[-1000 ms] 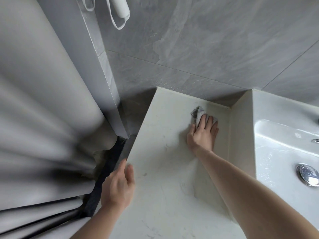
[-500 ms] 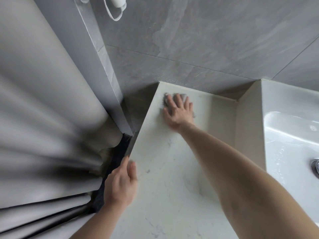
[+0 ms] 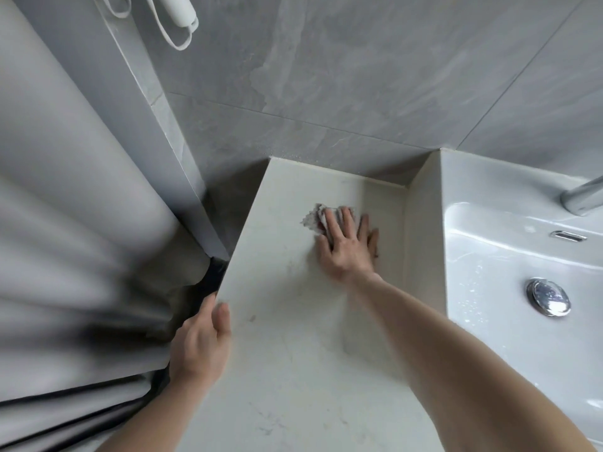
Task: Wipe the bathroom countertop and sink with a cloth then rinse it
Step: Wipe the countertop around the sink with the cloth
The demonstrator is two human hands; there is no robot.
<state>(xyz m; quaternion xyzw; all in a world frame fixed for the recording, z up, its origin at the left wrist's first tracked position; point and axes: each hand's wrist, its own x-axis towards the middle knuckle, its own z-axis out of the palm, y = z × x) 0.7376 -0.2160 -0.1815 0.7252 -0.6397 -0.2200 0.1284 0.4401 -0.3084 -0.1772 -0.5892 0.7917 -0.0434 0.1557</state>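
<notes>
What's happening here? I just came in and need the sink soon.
A person is wiping the countertop. Their right hand presses a cloth flat near the back wall, beside the sink. The left hand rests on the counter's left edge. The sink is wet.

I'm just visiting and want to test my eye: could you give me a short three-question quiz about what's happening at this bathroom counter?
1. True or false: the right hand presses the cloth flat on the countertop.
2. Where does the left hand rest?
A. in the sink
B. on the countertop's left edge, beside the curtain
C. on the faucet
3. Fill in: the round metal part in the sink basin is the ____.

Key: 1 true; 2 B; 3 drain.
</notes>
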